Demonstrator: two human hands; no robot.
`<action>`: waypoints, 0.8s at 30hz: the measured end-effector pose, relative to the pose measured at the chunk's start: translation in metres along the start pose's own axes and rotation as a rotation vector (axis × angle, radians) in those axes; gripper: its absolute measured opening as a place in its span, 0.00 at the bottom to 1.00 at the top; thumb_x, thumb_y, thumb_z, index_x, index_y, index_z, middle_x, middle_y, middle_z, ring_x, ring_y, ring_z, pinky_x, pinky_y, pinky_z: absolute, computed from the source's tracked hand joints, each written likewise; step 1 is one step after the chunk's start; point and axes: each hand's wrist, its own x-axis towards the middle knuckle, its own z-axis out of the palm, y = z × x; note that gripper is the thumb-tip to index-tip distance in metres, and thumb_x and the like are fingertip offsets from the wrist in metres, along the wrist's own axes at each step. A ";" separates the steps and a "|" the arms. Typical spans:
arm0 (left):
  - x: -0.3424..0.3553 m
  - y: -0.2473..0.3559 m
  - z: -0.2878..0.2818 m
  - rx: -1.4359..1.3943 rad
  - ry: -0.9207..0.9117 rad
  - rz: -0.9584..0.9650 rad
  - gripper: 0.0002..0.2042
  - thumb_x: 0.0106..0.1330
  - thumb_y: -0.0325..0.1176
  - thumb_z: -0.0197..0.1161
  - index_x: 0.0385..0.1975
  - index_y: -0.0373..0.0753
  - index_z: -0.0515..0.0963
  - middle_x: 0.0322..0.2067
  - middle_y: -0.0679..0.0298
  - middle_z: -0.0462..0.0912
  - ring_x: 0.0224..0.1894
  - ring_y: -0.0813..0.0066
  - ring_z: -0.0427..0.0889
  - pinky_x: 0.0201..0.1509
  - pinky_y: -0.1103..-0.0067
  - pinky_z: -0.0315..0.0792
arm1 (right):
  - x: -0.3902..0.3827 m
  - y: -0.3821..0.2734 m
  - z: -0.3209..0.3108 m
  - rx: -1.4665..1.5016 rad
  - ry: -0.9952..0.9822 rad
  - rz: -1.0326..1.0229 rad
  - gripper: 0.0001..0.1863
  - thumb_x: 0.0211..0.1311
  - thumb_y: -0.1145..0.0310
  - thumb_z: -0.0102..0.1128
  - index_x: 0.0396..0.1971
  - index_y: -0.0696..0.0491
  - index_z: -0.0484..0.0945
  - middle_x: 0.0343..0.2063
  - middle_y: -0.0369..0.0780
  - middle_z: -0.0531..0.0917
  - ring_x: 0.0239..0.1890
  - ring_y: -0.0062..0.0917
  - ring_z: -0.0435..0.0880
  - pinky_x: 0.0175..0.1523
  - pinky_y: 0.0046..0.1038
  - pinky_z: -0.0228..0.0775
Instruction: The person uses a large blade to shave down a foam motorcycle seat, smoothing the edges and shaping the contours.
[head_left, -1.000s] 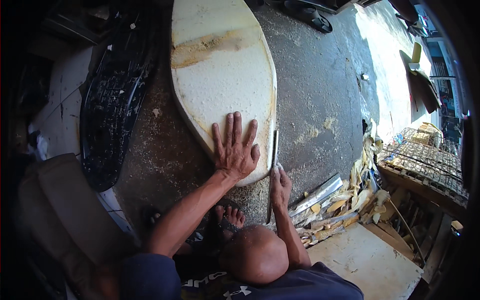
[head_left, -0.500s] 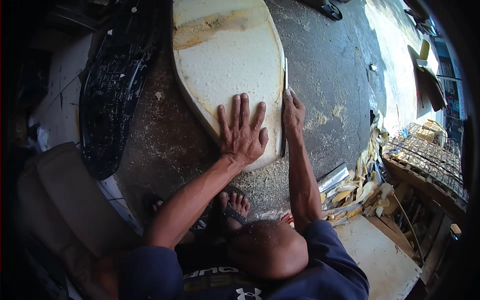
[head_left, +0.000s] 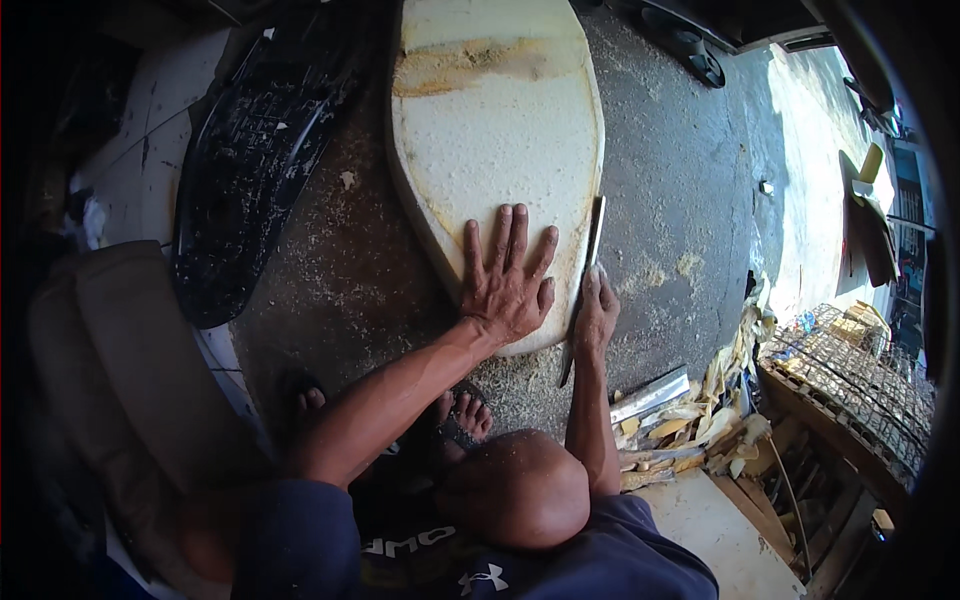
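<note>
A cream-white foam block [head_left: 490,145], shaped like a long seat cushion with a rounded near end, lies on the floor before me. A brown-yellow stained band crosses its far part. My left hand [head_left: 507,290] rests flat on the near end, fingers stretched out. Along the foam's right edge, my right hand [head_left: 596,315] is closed round a long thin flat blade [head_left: 598,228]. The blade sticks out beyond both ends of the fist, lengthwise against the foam's side; its exact kind is hard to make out.
At left lies a black seat-shaped piece [head_left: 235,215] with pale crumbs on it, by a brown cushion [head_left: 150,360]. Foam crumbs dust the dark floor [head_left: 670,190]. Right of me are a scrap pile [head_left: 700,425], a metal strip [head_left: 650,395] and a wire rack [head_left: 850,375].
My right hand has drawn the blade toward me along the foam's right edge. My left hand stays flat on the foam. The whole view has shifted somewhat.
</note>
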 end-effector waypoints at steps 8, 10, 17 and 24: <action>0.010 0.005 0.002 -0.023 0.026 0.004 0.37 0.69 0.47 0.55 0.79 0.48 0.56 0.77 0.36 0.47 0.81 0.37 0.42 0.76 0.33 0.32 | 0.087 -0.061 0.029 -0.050 -0.126 -0.043 0.22 0.80 0.59 0.54 0.58 0.64 0.80 0.44 0.38 0.86 0.44 0.19 0.79 0.51 0.24 0.72; 0.003 -0.001 0.000 -0.008 -0.012 -0.017 0.38 0.68 0.48 0.55 0.79 0.48 0.55 0.77 0.36 0.46 0.81 0.37 0.42 0.76 0.32 0.31 | 0.009 -0.008 0.005 0.010 -0.038 0.039 0.24 0.80 0.62 0.53 0.62 0.67 0.76 0.53 0.44 0.84 0.54 0.24 0.80 0.63 0.27 0.70; 0.017 0.013 0.000 0.002 0.036 0.018 0.37 0.69 0.49 0.55 0.79 0.48 0.57 0.77 0.35 0.46 0.80 0.36 0.42 0.75 0.32 0.31 | 0.066 -0.057 0.009 -0.090 -0.101 0.000 0.21 0.80 0.58 0.52 0.49 0.64 0.81 0.37 0.38 0.85 0.38 0.19 0.77 0.48 0.25 0.72; 0.012 0.010 0.018 -0.029 0.017 0.000 0.36 0.70 0.48 0.53 0.78 0.47 0.58 0.77 0.35 0.46 0.81 0.36 0.40 0.75 0.31 0.30 | 0.000 -0.008 -0.011 0.016 -0.011 0.021 0.23 0.78 0.60 0.58 0.58 0.66 0.79 0.48 0.43 0.86 0.51 0.24 0.80 0.60 0.27 0.70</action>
